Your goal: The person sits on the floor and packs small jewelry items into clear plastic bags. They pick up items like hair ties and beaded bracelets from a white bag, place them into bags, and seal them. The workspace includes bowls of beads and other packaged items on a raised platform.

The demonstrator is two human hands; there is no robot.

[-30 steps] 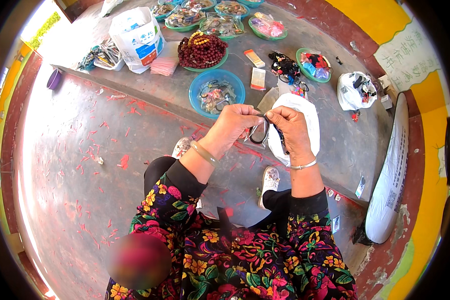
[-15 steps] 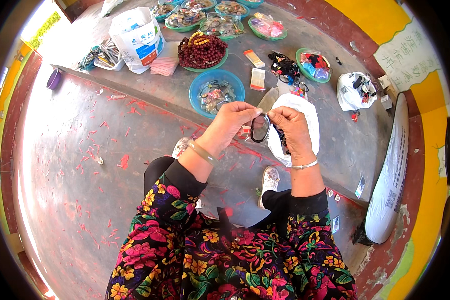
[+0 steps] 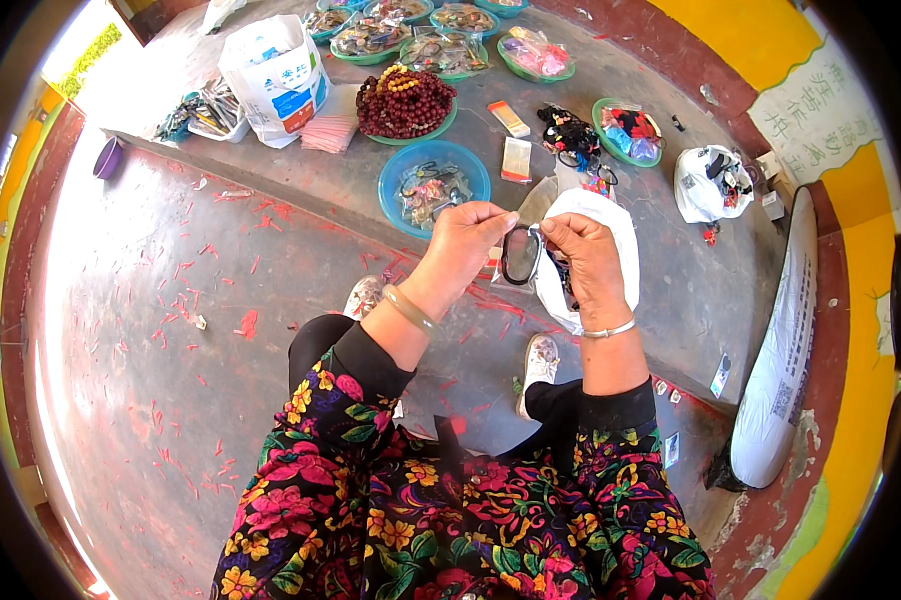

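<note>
The fingers of my left hand (image 3: 466, 237) and right hand (image 3: 588, 258) narrowly pinch a black loop (image 3: 506, 263) between them, beside the white plastic bag (image 3: 621, 242) and near the blue basin (image 3: 395, 180). I judge this step to be handling the loop; moving on calls for steady fingertips.

head: left fisheye | faces down | near left hand (image 3: 463, 243), right hand (image 3: 591, 262)
</note>
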